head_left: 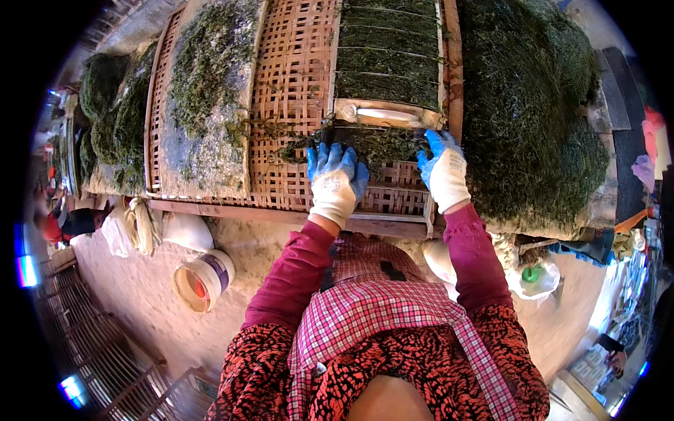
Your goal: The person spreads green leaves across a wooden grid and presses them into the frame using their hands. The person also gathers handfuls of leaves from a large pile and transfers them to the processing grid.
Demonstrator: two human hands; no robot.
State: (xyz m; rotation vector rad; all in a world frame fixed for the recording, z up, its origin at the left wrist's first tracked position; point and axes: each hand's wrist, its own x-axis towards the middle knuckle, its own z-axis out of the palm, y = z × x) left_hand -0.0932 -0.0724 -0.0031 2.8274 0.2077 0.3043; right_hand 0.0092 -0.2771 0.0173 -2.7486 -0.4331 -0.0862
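Both hands wear white gloves with blue-coated fingers. My left hand (335, 184) lies with fingers spread at the near left corner of a narrow wooden frame (444, 77), touching a loose strip of dark green stringy plant strands (390, 145). My right hand (445, 168) reaches the strip's right end, its thumb apart from its fingers; the fingertips are partly lost among the strands. A packed layer of the same green plant (386, 59) fills the frame under thin crossbars. A pale bar (387, 114) crosses the frame's near end. Woven bamboo slats (291, 84) show beneath and left of it.
A large green heap (523, 119) rises at the right. To the left lies a board (203, 165) with scattered green strands, and more heaps (105, 91) beyond. A white bucket (203, 281) and white bags (186, 231) stand on the floor. Slatted racks (91, 330) are at lower left.
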